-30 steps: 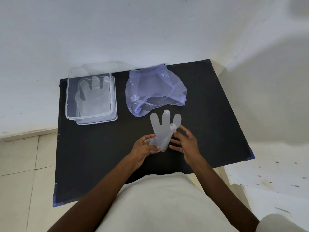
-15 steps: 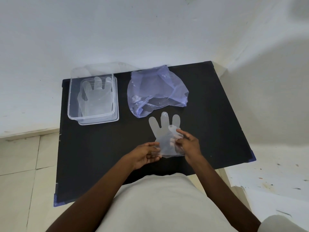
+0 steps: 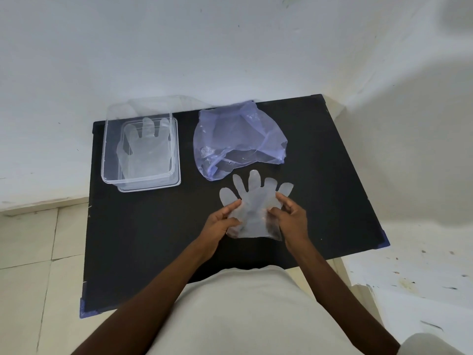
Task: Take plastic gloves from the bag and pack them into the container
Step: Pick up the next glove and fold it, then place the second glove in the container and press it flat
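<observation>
**Ana:** Since a moment ago the thin translucent plastic glove (image 3: 252, 211) has been opened out: it was a narrow bunch with only three fingers showing, and now all five fan toward the top of the frame.

**Ben:** How do the hands hold it?

**Ana:** Left hand (image 3: 222, 222) pinches the glove's left edge between thumb and fingers; right hand (image 3: 290, 219) pinches the right edge the same way. The glove is stretched flat between them, a little below and right of frame centre, over the black rectangular tabletop (image 3: 143, 234). Whether its cuff touches the top, I cannot tell.

**Ben:** So which step is this?

**Ana:** Smoothing, I'd judge. The glove is out of the crumpled pale violet plastic bag (image 3: 239, 143), which lies just above it in the frame, near the fingertips. It is not yet packed.

**Ben:** And the box?

**Ana:** The clear rectangular plastic container (image 3: 110, 160) stands in the upper left of the tabletop, well apart from both hands, with at least one flat glove already inside.

**Ben:** Next move?

**Ana:** Likely carrying it up and left across the tabletop and laying it flat on that pile. The film is so light and limp it may fold or cling to the fingers, so both pinches should hold until it is over the rim.
</observation>
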